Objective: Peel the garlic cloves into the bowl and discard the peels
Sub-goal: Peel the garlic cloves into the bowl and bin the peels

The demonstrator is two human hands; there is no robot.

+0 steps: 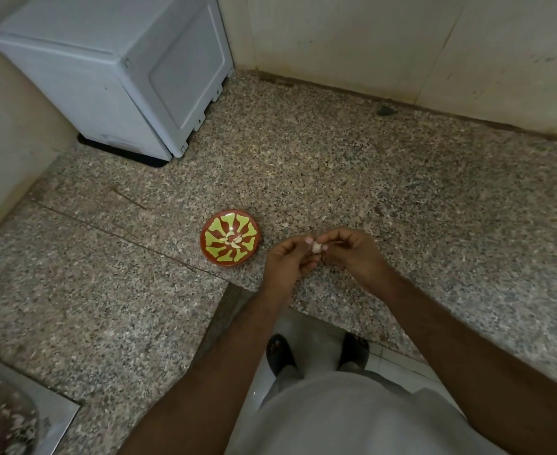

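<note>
A small red bowl with a yellow-green pattern sits on the speckled granite counter. Several pale peeled garlic cloves lie in its middle. Just right of the bowl, above the counter's front edge, my left hand and my right hand meet. A whitish garlic clove is pinched between the fingertips of both hands. I cannot tell how much skin is on it.
A white box-shaped appliance stands at the back left corner against the wall. A steel sink with pale scraps in it shows at the bottom left. The counter steps inward in front of me; my feet stand below.
</note>
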